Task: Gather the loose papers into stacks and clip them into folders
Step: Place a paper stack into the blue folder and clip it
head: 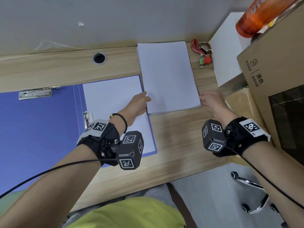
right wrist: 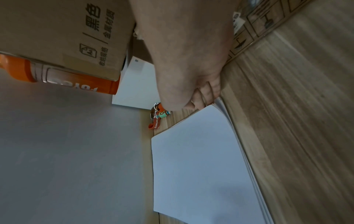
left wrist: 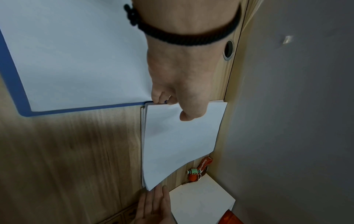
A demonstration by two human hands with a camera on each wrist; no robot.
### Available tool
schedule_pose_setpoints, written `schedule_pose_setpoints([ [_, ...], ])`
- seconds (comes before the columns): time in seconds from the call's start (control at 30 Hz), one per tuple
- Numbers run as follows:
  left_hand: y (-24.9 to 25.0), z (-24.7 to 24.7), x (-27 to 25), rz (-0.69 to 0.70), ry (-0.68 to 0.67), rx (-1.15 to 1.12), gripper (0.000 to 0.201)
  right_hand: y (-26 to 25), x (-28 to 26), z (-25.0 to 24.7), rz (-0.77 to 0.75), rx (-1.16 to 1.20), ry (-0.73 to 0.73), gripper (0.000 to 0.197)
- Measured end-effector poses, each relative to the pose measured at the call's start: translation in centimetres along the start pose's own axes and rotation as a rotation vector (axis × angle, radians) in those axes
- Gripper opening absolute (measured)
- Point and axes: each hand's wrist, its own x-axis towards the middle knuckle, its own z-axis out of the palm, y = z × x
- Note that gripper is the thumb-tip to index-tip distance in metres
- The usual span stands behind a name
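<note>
Head view: I have both hands on the loose paper stack, which lies flat on the wooden desk at about 12 o'clock, its far edge close to the wall. My left hand is at the stack's near-left corner, thumb on top of the sheets; the left wrist view shows the fingers curled at the edge there, so it is pinching the corner. My right hand is at the near-right corner, fingers extended and flat against the stack's side edge; in the right wrist view the fingertips meet the fanned sheet edges, not closed round anything I can make out.

The open blue folder lies at 9 to 10 o'clock, a white sheet on its right half, touching or just under the stack's left edge. One metal clip sits at the folder's far edge, a second near the spine.

A red keychain lies at 1 o'clock, just right of the stack. Stacked cardboard boxes crowd the right hand at 3 o'clock, with a white box behind and an orange bottle on top. The cable hole is at 11 o'clock.
</note>
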Motion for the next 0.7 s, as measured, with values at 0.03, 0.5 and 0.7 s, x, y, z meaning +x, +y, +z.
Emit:
schedule_pose_setpoints([
  [0.03,0.0,0.0,0.0,0.002,0.001,-0.004,0.055,-0.2,-0.2,0.0,0.002,-0.005,0.001,0.033],
  [0.5,-0.5,-0.7,0.2,-0.021,0.002,-0.024,0.051,-0.2,1.0,1.5,0.09,0.143,-0.147,0.019],
  [0.7,-0.8,-1.3,0.4,0.012,0.026,-0.048,0.048,0.2,-0.8,1.1,0.001,0.274,-0.138,0.026],
])
